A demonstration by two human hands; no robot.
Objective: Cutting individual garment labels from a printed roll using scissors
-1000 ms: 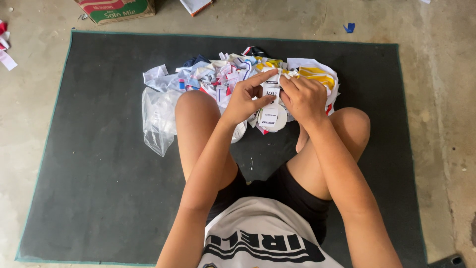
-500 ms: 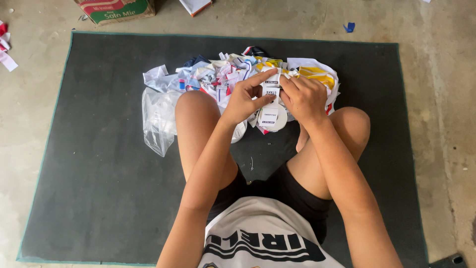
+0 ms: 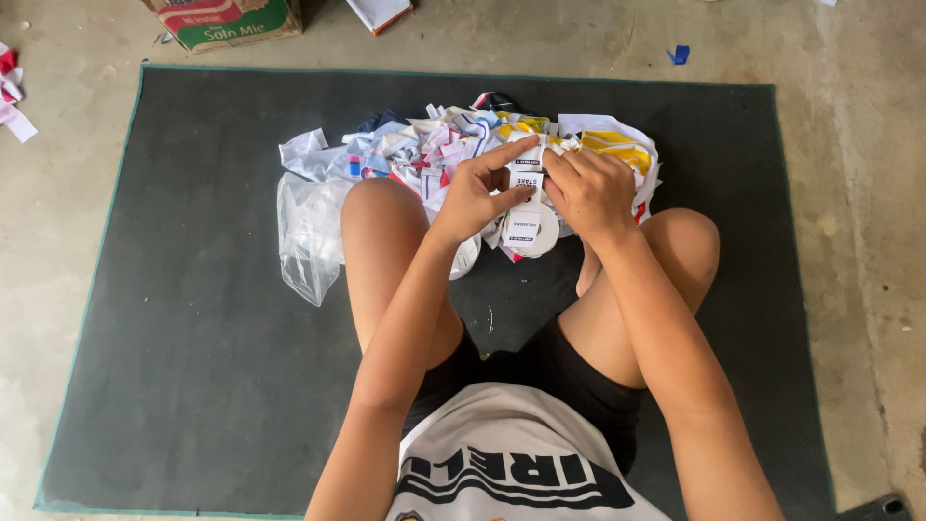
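Observation:
I sit cross-legged on a dark mat [image 3: 193, 367]. Both hands meet over a strip of white printed labels [image 3: 527, 183] that hangs down to a small white roll [image 3: 529, 232]. My left hand [image 3: 477, 193] pinches the strip from the left, index finger stretched along its top. My right hand [image 3: 590, 193] grips the strip's upper end from the right, fingers curled over it. Behind my hands lies a heap of mixed white, yellow, red and blue fabric scraps and tags [image 3: 434, 145].
A crumpled clear plastic bag [image 3: 307, 236] lies left of my left knee. A cardboard box [image 3: 227, 19] and a flat packet [image 3: 381, 12] stand past the mat's far edge. Scraps [image 3: 12, 92] lie on the concrete floor at left; a blue bit [image 3: 679, 54] at top right.

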